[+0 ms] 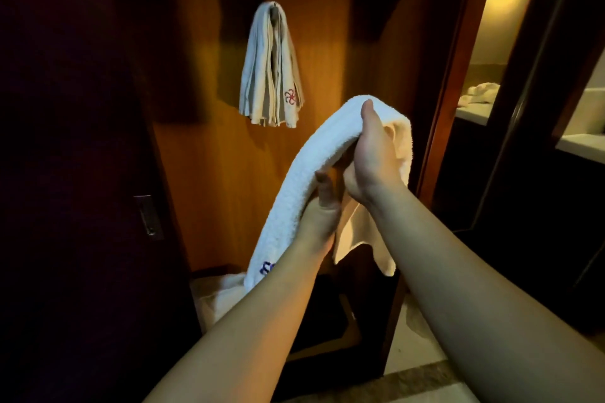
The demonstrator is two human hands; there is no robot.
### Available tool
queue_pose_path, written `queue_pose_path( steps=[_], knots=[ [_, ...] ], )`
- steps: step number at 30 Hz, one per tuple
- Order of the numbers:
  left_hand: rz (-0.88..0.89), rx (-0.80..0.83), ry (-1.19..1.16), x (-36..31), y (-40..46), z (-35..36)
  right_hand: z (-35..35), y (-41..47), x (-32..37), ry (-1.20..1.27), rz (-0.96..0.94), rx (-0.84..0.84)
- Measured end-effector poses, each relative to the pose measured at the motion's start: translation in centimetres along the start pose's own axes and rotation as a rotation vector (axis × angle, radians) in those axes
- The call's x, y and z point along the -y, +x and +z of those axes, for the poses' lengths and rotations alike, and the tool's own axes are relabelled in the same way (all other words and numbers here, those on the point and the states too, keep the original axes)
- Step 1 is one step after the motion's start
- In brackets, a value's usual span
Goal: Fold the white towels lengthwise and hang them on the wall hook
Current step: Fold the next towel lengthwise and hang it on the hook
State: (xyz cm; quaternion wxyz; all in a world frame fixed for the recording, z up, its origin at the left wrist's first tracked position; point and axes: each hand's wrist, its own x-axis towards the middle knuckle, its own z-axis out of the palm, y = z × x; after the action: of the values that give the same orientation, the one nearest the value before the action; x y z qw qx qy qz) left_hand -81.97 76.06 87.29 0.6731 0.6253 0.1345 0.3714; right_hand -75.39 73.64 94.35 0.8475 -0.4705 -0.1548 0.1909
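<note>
A white towel [304, 173] with blue embroidery near its lower end is draped over both my hands in the middle of the view. My right hand [373, 154] grips its top fold, thumb up over the edge. Lower down, my left hand [319, 216] holds the same towel from beneath, fingers hidden in the cloth. Loose ends hang down below my right wrist. Up on the wooden wall, a wall hook [274, 4] carries several folded white towels [270, 69], one with a red flower mark. My hands are below and to the right of the hook.
A dark door with a metal latch [147, 216] fills the left side. More white cloth lies in a pile [216, 298] on the floor by the wall. On the right, a doorway shows a lit counter with a crumpled towel [481, 91].
</note>
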Motion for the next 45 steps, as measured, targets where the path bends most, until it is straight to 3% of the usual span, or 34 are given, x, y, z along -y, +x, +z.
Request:
queue_pose_path(
  steps=[2,6,9,12,15,17,22,27,29,36,42,45],
  knots=[
    [-0.024,-0.012,-0.086,-0.9,0.3,0.1,-1.1,0.5,0.0,-0.135,-0.050,-0.030],
    [-0.058,-0.272,-0.353,-2.9,1.9,-0.4,-3.0,1.8,-0.4,-0.393,-0.090,-0.097],
    [-0.141,-0.346,-0.338,-4.2,3.5,-1.7,-3.7,2.4,-0.7,-0.431,-0.118,-0.105],
    [-0.113,-0.391,-0.241,-5.0,4.9,-3.0,-3.4,3.2,-1.6,-0.332,-0.134,-0.162],
    [-0.087,-0.408,-0.238,-6.0,6.0,-4.5,-2.4,4.3,-1.7,0.012,-0.025,-0.279],
    [-0.105,-0.383,-0.194,-6.4,6.9,-5.7,-2.1,5.6,-1.7,0.070,0.010,-0.254],
    [-0.079,-0.366,-0.169,-6.7,10.8,-8.9,-0.1,9.8,-2.1,-0.051,-0.008,-0.205],
    [-0.036,-0.255,-0.677,-7.3,15.8,-10.8,3.4,12.7,-0.9,-0.042,-0.093,-0.157],
    [-0.014,-0.181,-0.721,-7.9,18.5,-11.7,5.0,15.0,-0.7,-0.047,-0.137,-0.140],
    [0.089,0.024,-0.482,-10.6,26.8,-13.3,8.8,21.4,2.3,-0.103,-0.281,-0.122],
    [0.120,0.183,-0.262,-13.0,33.4,-14.4,10.7,27.8,4.8,-0.317,-0.309,0.037],
    [0.155,0.188,-0.243,-14.0,36.9,-14.5,12.4,30.7,6.5,-0.401,-0.358,0.079]
  ],
)
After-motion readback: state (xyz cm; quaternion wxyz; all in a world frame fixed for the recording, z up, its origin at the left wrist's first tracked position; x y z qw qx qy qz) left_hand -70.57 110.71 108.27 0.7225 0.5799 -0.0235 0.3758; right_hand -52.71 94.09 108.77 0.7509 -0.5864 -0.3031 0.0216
